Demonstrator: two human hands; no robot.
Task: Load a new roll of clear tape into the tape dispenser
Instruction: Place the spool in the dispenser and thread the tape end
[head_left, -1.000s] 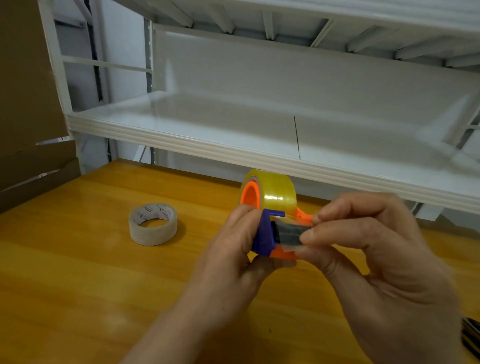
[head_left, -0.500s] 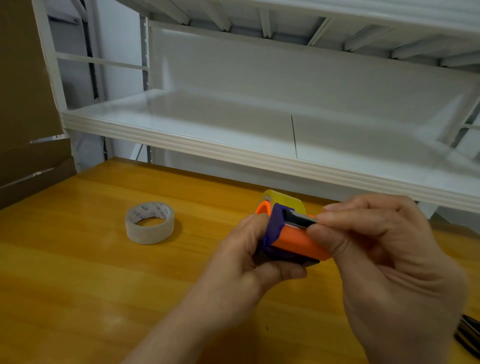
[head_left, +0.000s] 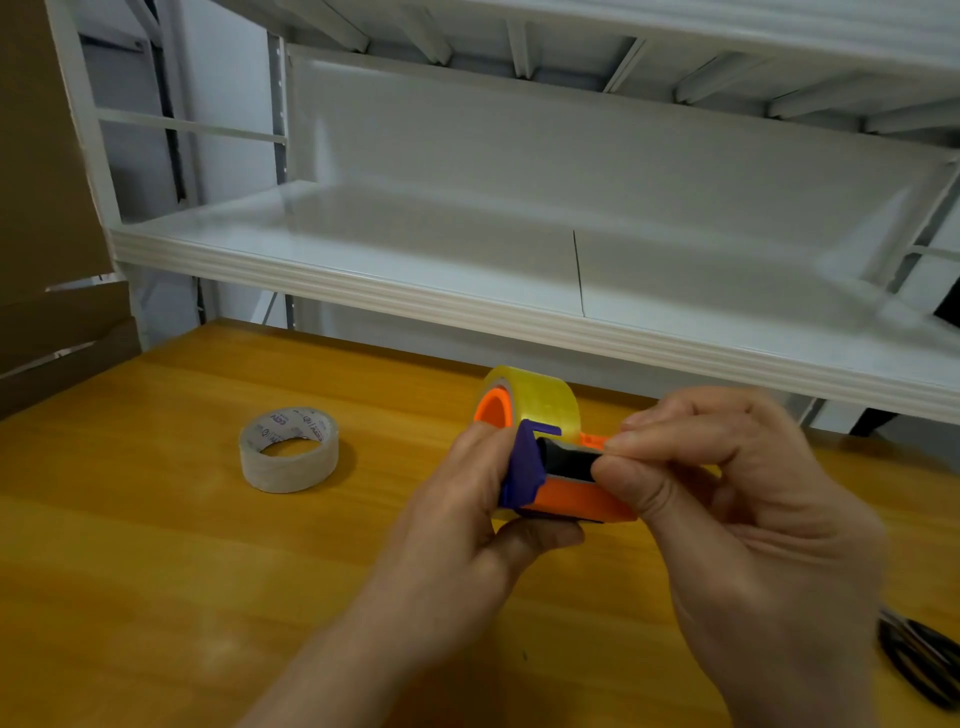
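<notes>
An orange and purple tape dispenser (head_left: 566, 496) is held above the wooden table (head_left: 156, 545). A yellowish clear tape roll (head_left: 543, 402) sits on its orange hub. My left hand (head_left: 467, 525) grips the dispenser's purple end from the left and below. My right hand (head_left: 727, 509) pinches at the black roller area on the dispenser's right side with thumb and forefinger; any tape end there is hidden. A second, whitish tape roll (head_left: 288, 449) lies flat on the table to the left.
A white metal shelf (head_left: 519, 312) juts over the table's far edge. Cardboard (head_left: 47, 208) stands at the left. Black scissors (head_left: 924, 660) lie at the right edge of the table.
The dispenser was tipped forward half a second ago and is now tilted back, so the roll's orange hub shows again. Both hands kept their hold.
</notes>
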